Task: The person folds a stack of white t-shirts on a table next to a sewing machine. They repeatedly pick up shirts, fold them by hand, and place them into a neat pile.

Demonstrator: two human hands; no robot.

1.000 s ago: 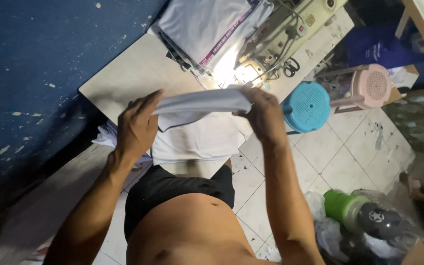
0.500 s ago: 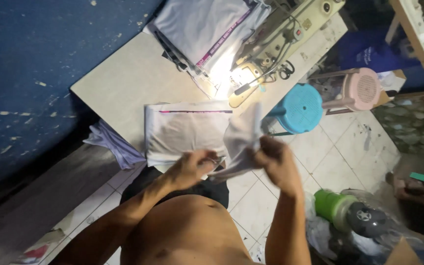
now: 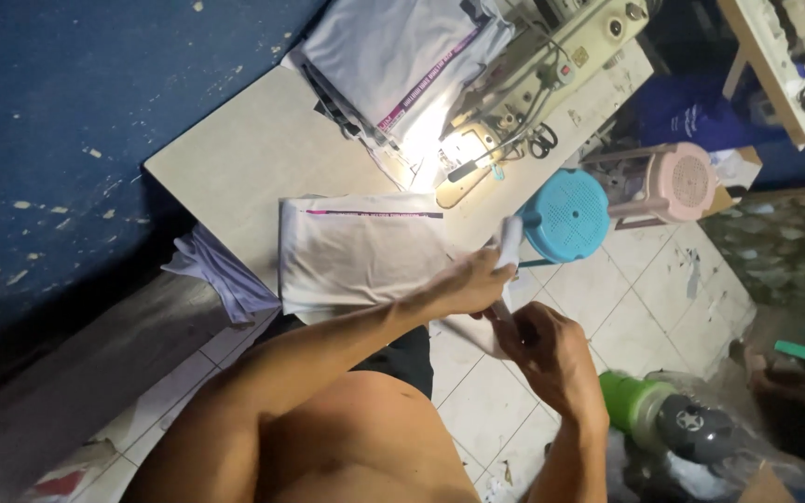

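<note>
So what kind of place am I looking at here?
Most likely a small sewing workshop. A cream industrial sewing machine with a lit lamp sits on the beige work table, stacks of white cut fabric lie on it, and both hands hold a white fabric piece.

So I've got this beige sewing table (image 3: 235,163) with a cream sewing machine (image 3: 552,56) on it, a flat folded white fabric piece (image 3: 361,251), another fabric pile (image 3: 393,61), and black scissors (image 3: 542,142).
</note>
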